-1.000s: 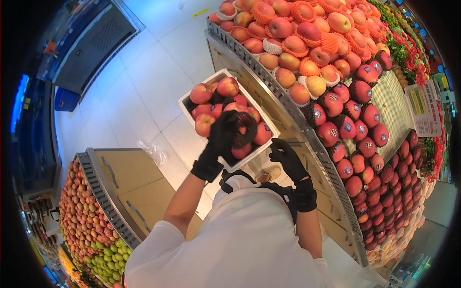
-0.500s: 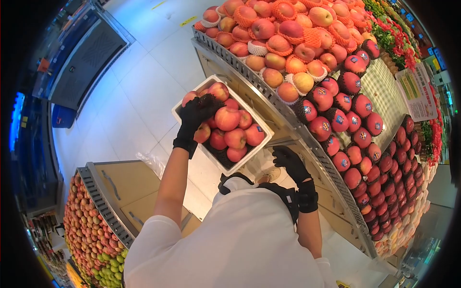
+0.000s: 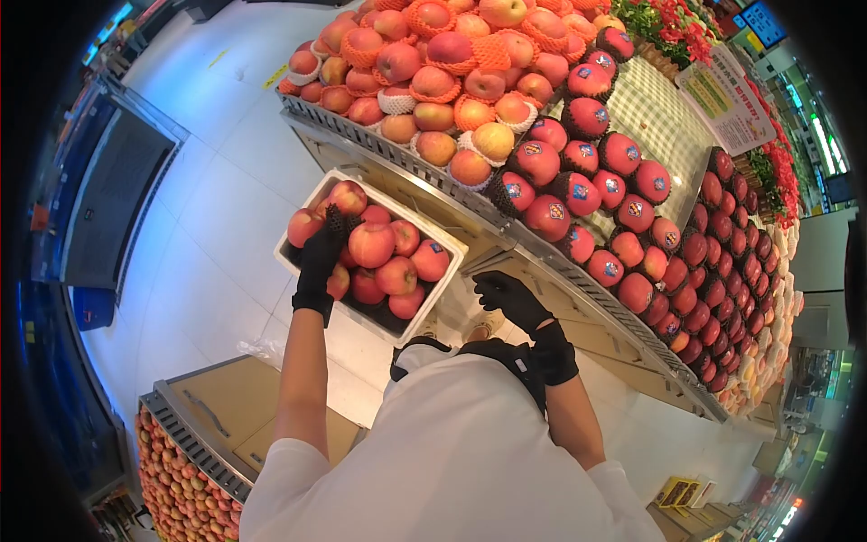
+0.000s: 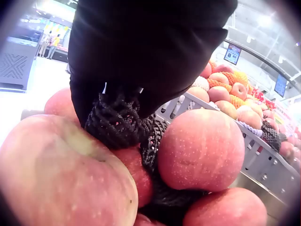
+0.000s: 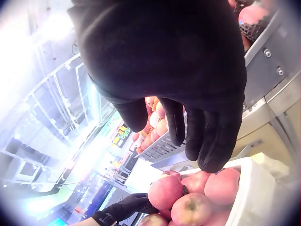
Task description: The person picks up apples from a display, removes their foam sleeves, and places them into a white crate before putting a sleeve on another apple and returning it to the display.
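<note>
A white foam box point(image 3: 444, 294) holds several red apples point(image 3: 371, 245). My left hand point(image 3: 318, 262), in a black glove, reaches into the box's left side among the apples. Its fingers grip a black foam net point(image 4: 117, 121), with specks of red showing through the mesh. Another piece of black netting point(image 4: 155, 141) lies between the apples beside it. The glove hides most of the left fingertips. My right hand point(image 3: 511, 300), gloved too, hangs beside the box's right end with fingers loosely bent and nothing in them.
A slanted fruit stand with a metal rail point(image 3: 397, 158) runs along the right, bearing apples in orange and white nets, stickered apples point(image 3: 547, 217) in black nets, and darker fruit. A printed sign point(image 3: 725, 104) stands on it. Another stand point(image 3: 194, 470) is at lower left.
The left hand has moved from the box's front part to its left side with the black net. The box and stands have shifted left in view. The right hand stays loose beside the box.
</note>
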Tool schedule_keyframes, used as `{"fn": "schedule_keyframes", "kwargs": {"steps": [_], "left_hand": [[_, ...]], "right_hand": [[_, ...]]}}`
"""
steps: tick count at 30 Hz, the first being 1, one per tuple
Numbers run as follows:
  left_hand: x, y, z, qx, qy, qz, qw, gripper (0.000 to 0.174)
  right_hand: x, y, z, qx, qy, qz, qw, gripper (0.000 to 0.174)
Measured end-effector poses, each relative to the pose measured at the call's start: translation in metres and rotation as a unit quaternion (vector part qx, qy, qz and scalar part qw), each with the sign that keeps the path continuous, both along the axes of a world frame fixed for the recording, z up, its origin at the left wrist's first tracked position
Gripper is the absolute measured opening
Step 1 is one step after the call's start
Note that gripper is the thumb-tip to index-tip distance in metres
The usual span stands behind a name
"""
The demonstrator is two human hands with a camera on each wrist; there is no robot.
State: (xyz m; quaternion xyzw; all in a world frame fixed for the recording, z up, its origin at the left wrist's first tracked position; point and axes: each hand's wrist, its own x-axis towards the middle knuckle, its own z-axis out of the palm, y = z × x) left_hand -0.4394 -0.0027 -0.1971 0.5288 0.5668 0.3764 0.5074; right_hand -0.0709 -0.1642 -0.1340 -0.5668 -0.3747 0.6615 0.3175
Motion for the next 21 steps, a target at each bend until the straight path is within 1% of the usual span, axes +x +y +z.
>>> {"fn": "schedule_keyframes", "kwargs": {"steps": [1, 2, 3, 4, 5, 8, 9, 11, 13, 15, 16, 18, 19, 21], "left_hand": [[-0.002, 0.0, 0.0, -0.002, 0.026, -0.013, 1.0, 0.041], [0.0, -0.005, -0.003, -0.038, -0.156, 0.03, 0.987, 0.034], [-0.01, 0.002, -0.026, -0.001, -0.066, -0.005, 0.998, 0.033], [-0.033, 0.013, -0.069, 0.037, 0.024, -0.04, 0.998, 0.031], [-0.044, 0.019, -0.092, 0.075, 0.114, -0.073, 0.988, 0.03], [-0.041, 0.019, -0.054, 0.042, 0.288, -0.088, 0.953, 0.032], [-0.042, 0.022, -0.058, 0.034, 0.28, -0.064, 0.957, 0.033], [-0.053, 0.034, -0.084, 0.016, 0.264, -0.014, 0.964, 0.036], [-0.078, 0.054, -0.135, 0.015, 0.222, 0.002, 0.975, 0.029], [-0.08, 0.052, -0.126, 0.01, 0.147, 0.04, 0.988, 0.028], [-0.061, 0.037, -0.08, 0.006, 0.092, 0.07, 0.993, 0.03], [-0.051, 0.026, -0.039, 0.003, 0.104, 0.083, 0.991, 0.033], [-0.055, 0.027, -0.03, 0.002, 0.17, 0.065, 0.983, 0.035], [-0.056, 0.024, -0.013, 0.025, 0.249, 0.047, 0.967, 0.034]], "right_hand": [[0.0, -0.001, 0.0, 0.001, 0.0, -0.002, 1.0, 0.035], [0.001, -0.001, 0.0, 0.001, -0.002, -0.002, 1.0, 0.035], [0.002, -0.002, 0.001, 0.0, -0.005, -0.002, 1.0, 0.036], [0.003, -0.002, 0.001, 0.0, -0.007, 0.0, 1.0, 0.036], [0.004, -0.003, 0.001, 0.0, -0.012, 0.0, 1.0, 0.036], [0.004, -0.003, -0.001, 0.005, -0.023, 0.001, 1.0, 0.036], [0.005, -0.004, -0.001, 0.009, -0.025, 0.002, 1.0, 0.036], [0.007, -0.007, -0.002, 0.01, -0.021, 0.0, 1.0, 0.036], [0.01, -0.007, -0.007, 0.005, -0.008, -0.004, 1.0, 0.035], [0.009, -0.006, -0.002, 0.001, -0.019, -0.007, 1.0, 0.034], [0.008, -0.006, -0.001, -0.002, -0.024, -0.007, 1.0, 0.033], [0.009, -0.007, -0.003, 0.003, -0.015, -0.006, 1.0, 0.033], [0.01, -0.007, -0.003, 0.006, -0.009, -0.006, 1.0, 0.032], [0.009, -0.006, -0.002, 0.004, -0.01, -0.005, 1.0, 0.032]]}}
